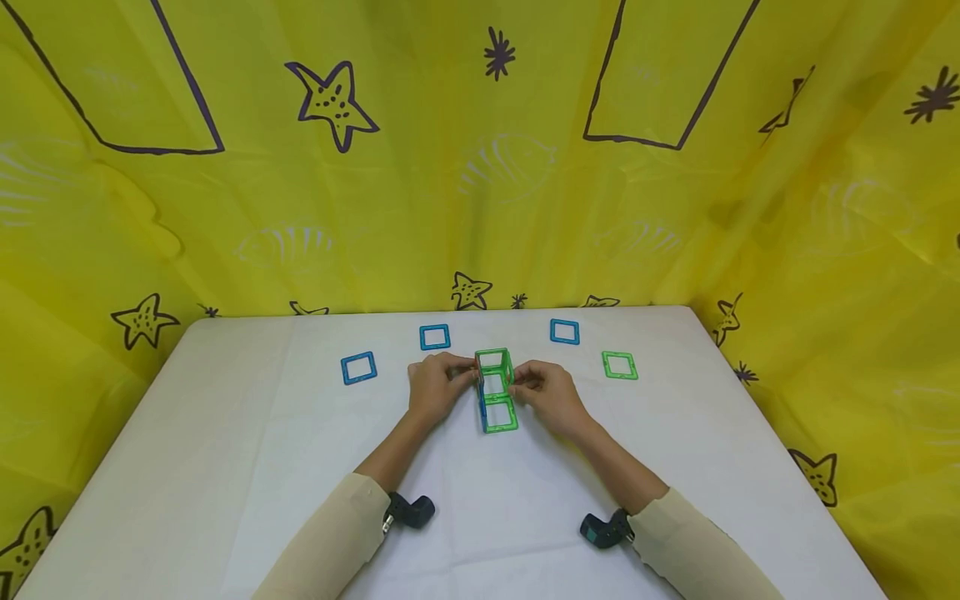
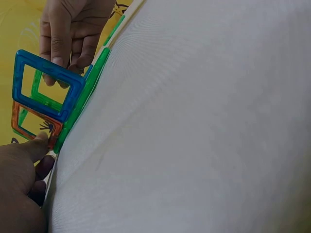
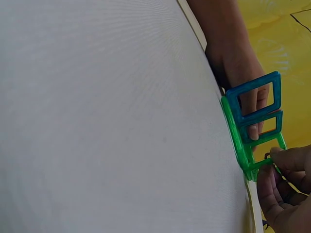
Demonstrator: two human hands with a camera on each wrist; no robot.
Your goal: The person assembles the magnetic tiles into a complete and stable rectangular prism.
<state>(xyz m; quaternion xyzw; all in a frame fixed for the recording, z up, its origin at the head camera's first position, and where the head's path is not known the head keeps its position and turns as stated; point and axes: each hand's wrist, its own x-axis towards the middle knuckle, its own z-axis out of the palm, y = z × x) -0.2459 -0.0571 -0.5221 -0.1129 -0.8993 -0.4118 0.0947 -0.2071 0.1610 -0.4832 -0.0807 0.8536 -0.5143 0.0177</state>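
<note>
A small structure of square magnetic tiles stands on the white table, with green tiles (image 1: 501, 428) lying flat at its base. Along its left side a blue tile (image 2: 48, 68) stands upright, with an orange tile (image 2: 58, 127) behind it. My left hand (image 1: 437, 387) holds the orange tile, thumb and forefinger at its edge. On the other side my right hand (image 1: 551, 396) pinches an upright green tile (image 3: 262, 164) between thumb and forefinger. Its remaining fingers are curled beneath, as the right wrist view shows.
Loose blue tiles (image 1: 359, 367) lie beyond my left hand, one of them a blue frame (image 1: 435, 337) nearer the back edge. Behind my right hand lie another blue tile (image 1: 565, 332) and a green one (image 1: 619, 365). A yellow patterned curtain (image 1: 405, 208) hangs around the white table (image 1: 225, 467).
</note>
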